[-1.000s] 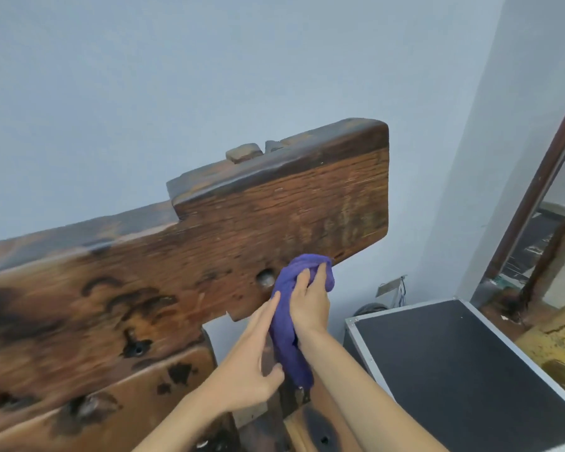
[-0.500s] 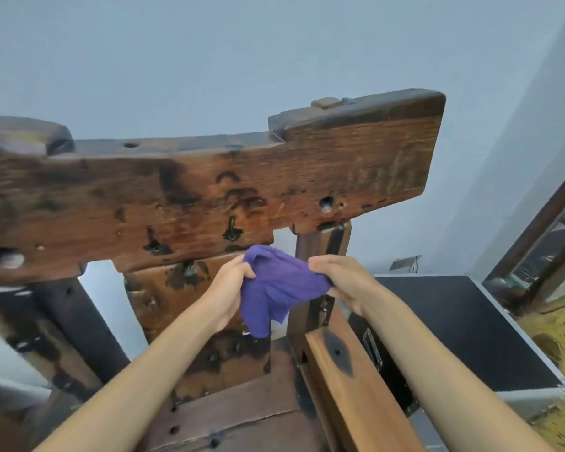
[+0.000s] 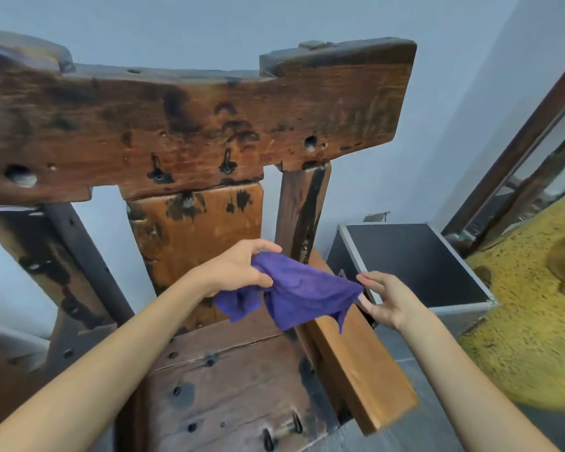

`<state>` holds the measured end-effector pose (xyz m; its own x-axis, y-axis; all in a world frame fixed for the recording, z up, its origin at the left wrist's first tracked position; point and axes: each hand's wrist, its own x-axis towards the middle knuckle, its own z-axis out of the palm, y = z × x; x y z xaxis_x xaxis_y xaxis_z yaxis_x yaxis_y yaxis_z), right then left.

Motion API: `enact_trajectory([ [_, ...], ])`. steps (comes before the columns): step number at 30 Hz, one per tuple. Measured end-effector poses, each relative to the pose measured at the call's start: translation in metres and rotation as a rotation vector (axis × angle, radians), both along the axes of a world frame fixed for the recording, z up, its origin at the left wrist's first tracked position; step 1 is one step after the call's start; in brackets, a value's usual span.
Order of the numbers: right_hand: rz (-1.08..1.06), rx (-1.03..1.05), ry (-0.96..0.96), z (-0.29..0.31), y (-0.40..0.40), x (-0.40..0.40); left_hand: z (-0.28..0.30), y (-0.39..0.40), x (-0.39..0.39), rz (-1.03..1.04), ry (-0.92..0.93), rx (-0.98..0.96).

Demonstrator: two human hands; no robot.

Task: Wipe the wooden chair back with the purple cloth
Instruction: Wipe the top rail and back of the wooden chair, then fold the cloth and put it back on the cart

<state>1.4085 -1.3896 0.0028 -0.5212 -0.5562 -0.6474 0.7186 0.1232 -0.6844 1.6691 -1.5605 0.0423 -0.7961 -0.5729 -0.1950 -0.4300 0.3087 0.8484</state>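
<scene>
Chair back (image 3: 190, 132), dark worn wood, fills the view from nine to one o'clock, with the seat below. Purple cloth (image 3: 302, 293) hangs just off centre toward four o'clock, clear of the wood, bunched in the left hand (image 3: 238, 270)'s closed fingers; right hand (image 3: 387, 300) pinches its corner at three o'clock, other fingers spread. Likely best: fold it into a flat pad before pressing on.

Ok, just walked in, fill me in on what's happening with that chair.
A person is holding a purple cloth in front of a wooden chair back. The left hand grips one end and the right hand pinches the other corner, so the cloth hangs stretched between them above the seat. It touches no wood at this moment. A black case sits beside the chair.
</scene>
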Motion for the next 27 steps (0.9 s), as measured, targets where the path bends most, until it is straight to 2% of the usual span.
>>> enact_trajectory([
  [2, -0.044, 0.071, 0.055, -0.011, 0.032, -0.010, 0.004, 0.015, -0.012, -0.132, -0.109, -0.257],
  [4, -0.085, 0.167, 0.172, -0.024, 0.058, -0.019, 0.009, 0.031, -0.031, -0.223, -0.176, -0.424],
  [7, 0.022, 0.368, 0.532, -0.030, 0.083, -0.014, 0.015, 0.055, -0.068, -0.300, -0.213, -0.506],
  [9, 0.164, 0.321, 0.708, -0.018, 0.092, 0.001, 0.016, 0.073, -0.096, -0.312, -0.205, -0.486],
  [11, 0.306, 0.114, 0.743, -0.006, 0.098, 0.016, 0.013, 0.089, -0.124, -0.250, -0.189, -0.389],
  [13, 0.443, -0.099, 0.738, 0.000, 0.107, 0.024, 0.009, 0.104, -0.151, -0.133, -0.167, -0.193],
  [16, 0.512, -0.222, 0.747, -0.003, 0.125, 0.022, 0.007, 0.123, -0.190, 0.040, -0.151, 0.149],
  [19, 0.507, -0.173, 0.927, -0.011, 0.147, 0.000, 0.008, 0.141, -0.226, 0.145, -0.158, 0.431],
  [21, 0.420, -0.111, 1.065, -0.018, 0.163, -0.025, 0.009, 0.157, -0.255, 0.136, -0.196, 0.592],
  [24, 0.185, -0.043, 1.085, -0.025, 0.198, -0.084, 0.008, 0.188, -0.308, 0.166, -0.260, 0.651],
  [27, 0.085, 0.010, 1.093, -0.025, 0.237, -0.143, 0.008, 0.210, -0.355, 0.184, -0.232, 0.741],
])
